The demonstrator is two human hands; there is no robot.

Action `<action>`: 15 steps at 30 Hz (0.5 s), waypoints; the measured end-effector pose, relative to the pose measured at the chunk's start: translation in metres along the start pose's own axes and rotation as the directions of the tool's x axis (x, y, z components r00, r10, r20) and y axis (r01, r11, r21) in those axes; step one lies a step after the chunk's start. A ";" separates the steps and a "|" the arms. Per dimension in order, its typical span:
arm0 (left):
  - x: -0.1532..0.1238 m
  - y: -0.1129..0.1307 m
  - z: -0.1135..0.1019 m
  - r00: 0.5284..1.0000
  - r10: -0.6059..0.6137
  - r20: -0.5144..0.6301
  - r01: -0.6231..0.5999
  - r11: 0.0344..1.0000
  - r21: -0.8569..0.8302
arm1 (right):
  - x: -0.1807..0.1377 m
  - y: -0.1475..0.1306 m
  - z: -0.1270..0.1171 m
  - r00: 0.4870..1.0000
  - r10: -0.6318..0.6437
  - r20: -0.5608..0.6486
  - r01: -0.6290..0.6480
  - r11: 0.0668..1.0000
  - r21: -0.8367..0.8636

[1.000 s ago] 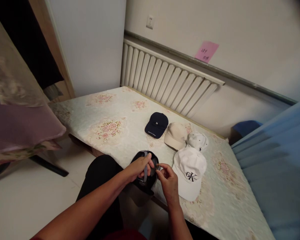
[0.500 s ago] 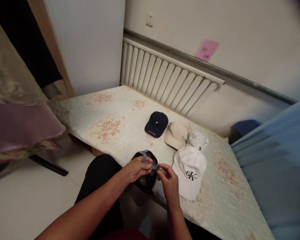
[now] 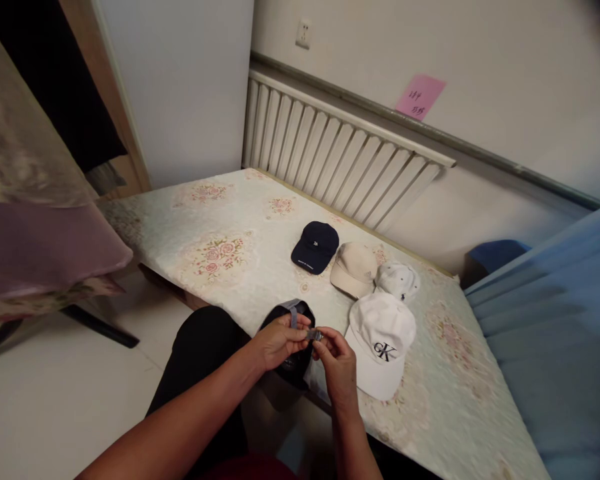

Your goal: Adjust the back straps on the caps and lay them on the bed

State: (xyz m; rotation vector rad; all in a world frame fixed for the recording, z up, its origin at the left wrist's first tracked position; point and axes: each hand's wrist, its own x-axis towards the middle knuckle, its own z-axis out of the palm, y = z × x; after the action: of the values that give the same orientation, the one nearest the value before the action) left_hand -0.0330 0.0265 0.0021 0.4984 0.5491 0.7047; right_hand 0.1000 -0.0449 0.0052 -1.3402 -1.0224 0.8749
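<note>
My left hand (image 3: 275, 341) and my right hand (image 3: 336, 359) hold a dark cap (image 3: 291, 333) upside down at the near edge of a floral-covered mattress (image 3: 220, 233). The left fingers pinch its grey back strap (image 3: 295, 316). The right fingertips pinch the small metal buckle (image 3: 314, 335) at the strap's end. Just right of my hands lies a white cap with a dark logo (image 3: 380, 340).
Further back on the mattress lie a navy cap (image 3: 314, 247), a beige cap (image 3: 353, 268) and a small white cap (image 3: 397, 280). A white radiator (image 3: 340, 157) runs along the wall behind. Blue fabric (image 3: 550, 320) fills the right side. A purple cushion (image 3: 40, 247) sits left.
My left fingers slid along the strap toward the buckle, so both hands now meet at it. The cap stayed in place; the view shifted slightly.
</note>
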 end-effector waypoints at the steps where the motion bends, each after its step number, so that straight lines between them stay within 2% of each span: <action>1: 0.000 -0.001 0.000 1.000 -0.004 0.002 0.004 1.000 -0.001 | 0.000 -0.001 0.000 1.000 -0.002 0.003 0.002 1.000 -0.002; 15: -0.001 -0.002 0.002 0.997 -0.011 0.072 0.007 0.998 0.058 | -0.002 -0.001 0.000 0.999 -0.026 0.040 0.025 1.000 0.013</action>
State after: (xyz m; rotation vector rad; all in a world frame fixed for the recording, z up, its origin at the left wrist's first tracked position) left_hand -0.0311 0.0240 0.0023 0.5725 0.5047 0.6608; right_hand 0.0994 -0.0467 0.0065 -1.3014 -1.0616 0.8910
